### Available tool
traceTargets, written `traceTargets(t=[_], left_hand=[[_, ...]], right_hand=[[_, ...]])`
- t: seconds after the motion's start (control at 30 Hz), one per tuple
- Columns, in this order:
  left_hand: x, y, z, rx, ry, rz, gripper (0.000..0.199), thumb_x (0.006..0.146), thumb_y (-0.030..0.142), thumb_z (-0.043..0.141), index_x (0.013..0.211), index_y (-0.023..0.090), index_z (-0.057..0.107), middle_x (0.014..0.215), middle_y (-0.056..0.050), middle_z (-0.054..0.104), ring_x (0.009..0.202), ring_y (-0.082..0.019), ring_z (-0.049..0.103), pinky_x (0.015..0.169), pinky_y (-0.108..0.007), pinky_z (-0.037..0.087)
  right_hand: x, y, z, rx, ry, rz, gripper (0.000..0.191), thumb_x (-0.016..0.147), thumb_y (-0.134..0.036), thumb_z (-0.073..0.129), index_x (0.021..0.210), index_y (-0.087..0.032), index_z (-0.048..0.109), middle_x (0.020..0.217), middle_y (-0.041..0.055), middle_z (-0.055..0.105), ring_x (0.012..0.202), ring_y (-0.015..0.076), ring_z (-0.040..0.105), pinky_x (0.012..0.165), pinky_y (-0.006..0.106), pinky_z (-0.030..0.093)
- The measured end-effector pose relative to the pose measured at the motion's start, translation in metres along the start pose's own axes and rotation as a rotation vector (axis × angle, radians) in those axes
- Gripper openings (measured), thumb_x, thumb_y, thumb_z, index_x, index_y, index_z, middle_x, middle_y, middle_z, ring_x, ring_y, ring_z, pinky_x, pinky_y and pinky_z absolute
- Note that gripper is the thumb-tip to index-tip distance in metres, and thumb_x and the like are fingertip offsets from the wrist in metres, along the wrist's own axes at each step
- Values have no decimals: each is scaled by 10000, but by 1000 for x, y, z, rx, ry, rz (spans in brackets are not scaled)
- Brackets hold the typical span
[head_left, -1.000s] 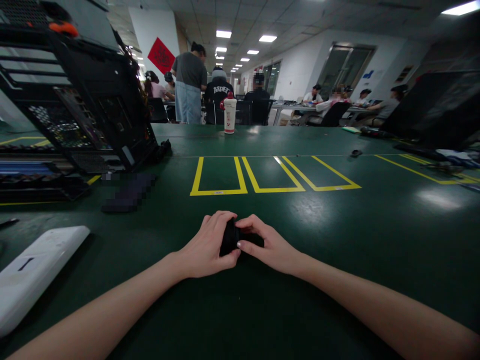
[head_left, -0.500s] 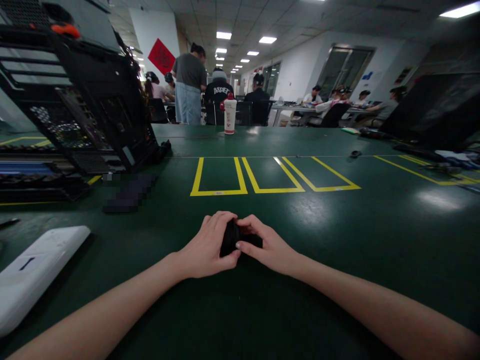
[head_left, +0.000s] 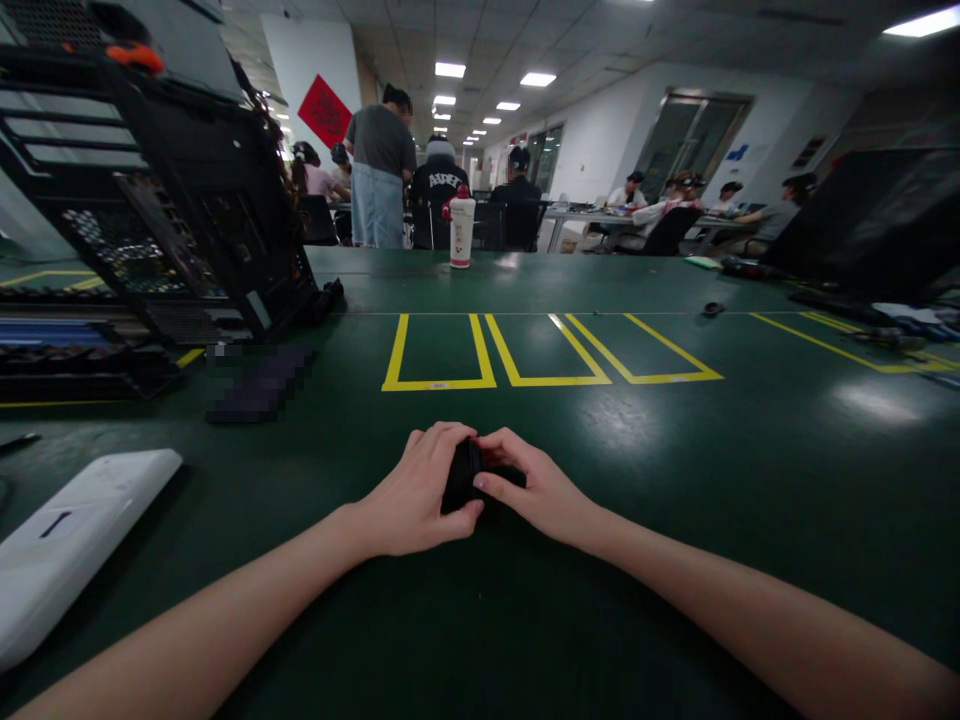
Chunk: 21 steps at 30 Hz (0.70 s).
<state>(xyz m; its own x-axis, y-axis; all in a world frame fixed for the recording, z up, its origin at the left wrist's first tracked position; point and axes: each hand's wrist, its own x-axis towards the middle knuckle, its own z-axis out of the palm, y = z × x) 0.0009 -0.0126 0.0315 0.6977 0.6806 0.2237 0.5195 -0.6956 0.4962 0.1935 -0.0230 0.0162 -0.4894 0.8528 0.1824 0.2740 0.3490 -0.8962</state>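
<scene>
Between my two hands, low over the green table (head_left: pixel 480 620), is a small black object (head_left: pixel 460 478) whose kind I cannot make out. My left hand (head_left: pixel 417 490) wraps round it from the left, with the thumb along the near side and the fingers over the top. From the right, my right hand (head_left: pixel 536 490) pinches its right edge between thumb and fingertips. The palms and fingers hide much of the object. Dark shadow fills the gap inside the right hand's grip.
Yellow tape outlines (head_left: pixel 439 385) lie beyond my hands. A black computer case (head_left: pixel 247 230) stands at the left, near a white device (head_left: pixel 82 540). A white cup (head_left: pixel 461 235) stands at the back. A small black round piece (head_left: pixel 712 309) lies right. Several people sit beyond.
My right thumb has moved slightly up along the black object's edge. The left hand keeps its grip, and the view has shifted very slightly.
</scene>
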Motion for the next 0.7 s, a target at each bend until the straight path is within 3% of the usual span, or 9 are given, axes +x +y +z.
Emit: traceTargets(t=[0.13,0.27,0.37,0.5,0.7], left_hand=[[0,-2,3,3,28,28,510,780,278,570,1215,171,326,1157,-113,448,987,-258,467,832,-395,411],[0,-4,5,8,44,24,519,769,270,569,1214,183,316,1156,-114,446,990,-271,467,835,-417,407],[0,-3,3,-5,44,14,512,771,272,569,1210,189,320,1150,-112,451,985,-273,470,826,-420,412],[0,-2,2,-33,7,-2,503,785,276,566,1217,190,322,1151,-111,449,974,-265,477,812,-409,425],[-1,-2,3,-19,41,5,515,787,284,569,1218,184,306,1143,-109,436,969,-262,462,818,-414,418]], right_hand=[[-2,3,0,37,-23,-46,290,826,-169,574,1092,-240,485,1079,19,515,1042,164,545,949,392,461],[-1,6,2,54,29,-63,177,842,-197,556,1012,-236,524,1069,17,508,1017,162,552,911,381,488],[1,6,4,74,46,-22,242,830,-182,576,1050,-234,490,1042,19,542,1009,166,568,917,396,485],[1,3,4,76,17,31,302,844,-192,557,1129,-217,460,1102,49,556,1061,181,555,955,420,456],[-2,4,-1,130,-56,-24,320,813,-120,578,1088,-226,454,1110,32,519,1102,168,540,986,402,441]])
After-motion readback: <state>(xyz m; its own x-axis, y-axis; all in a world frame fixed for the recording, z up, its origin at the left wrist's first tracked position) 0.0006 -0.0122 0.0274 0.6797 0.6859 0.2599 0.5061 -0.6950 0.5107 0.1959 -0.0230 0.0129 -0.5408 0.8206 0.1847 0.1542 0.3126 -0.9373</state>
